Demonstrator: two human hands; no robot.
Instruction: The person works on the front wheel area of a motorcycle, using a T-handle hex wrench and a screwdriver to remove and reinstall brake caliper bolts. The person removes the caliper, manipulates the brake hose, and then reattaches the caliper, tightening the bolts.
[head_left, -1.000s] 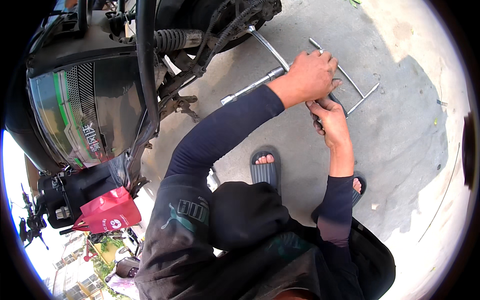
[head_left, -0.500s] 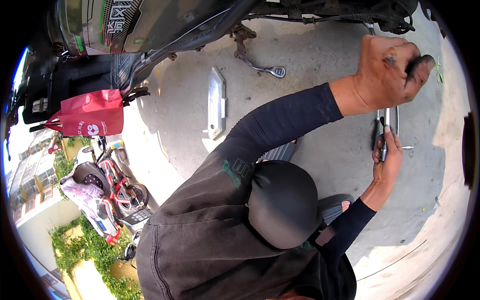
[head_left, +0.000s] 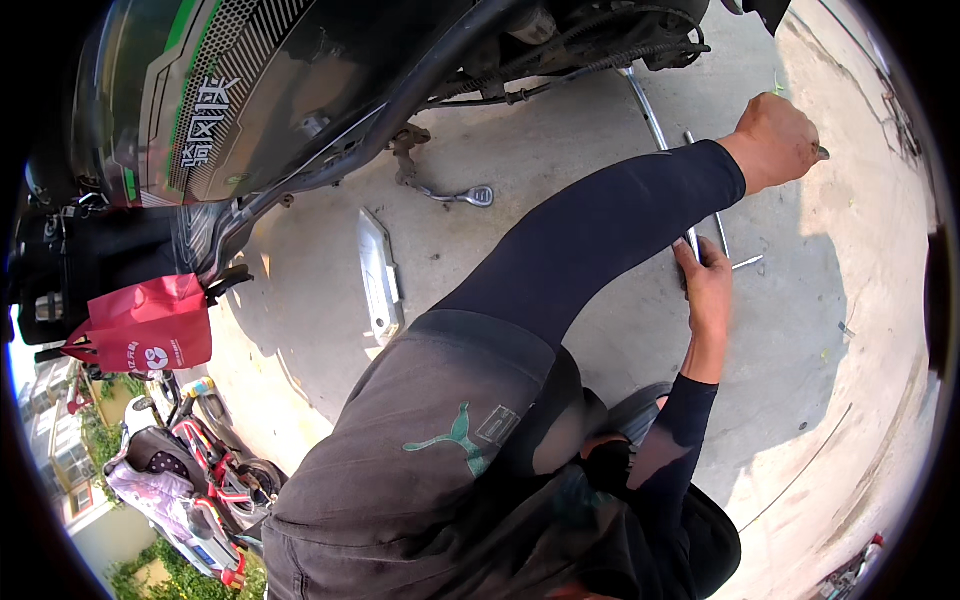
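My left hand (head_left: 775,145) is a fist at the upper right, its back toward me and nothing seen sticking out of it; the inside of the palm is hidden. It hangs apart from the tools. Below it, my right hand (head_left: 709,290) grips the near end of a long chrome wrench (head_left: 648,112). The wrench passes behind my left forearm, and its far end reaches the underside of a motorcycle (head_left: 300,120). Beside the right hand lies a thin metal rod (head_left: 722,235) with a short silver crosspiece (head_left: 748,262) near its end.
A foot lever (head_left: 478,195) juts from the motorcycle over the concrete. On the ground to its left lies a silver metal panel (head_left: 378,280). A red bag (head_left: 150,325) hangs at the left, above a parked red two-wheeler (head_left: 215,465) with a light purple cover.
My view has shifted, so the motorcycle and panel sit lower and farther left. My left fist has moved farther away and now shows its back. My right hand has also shifted away from me.
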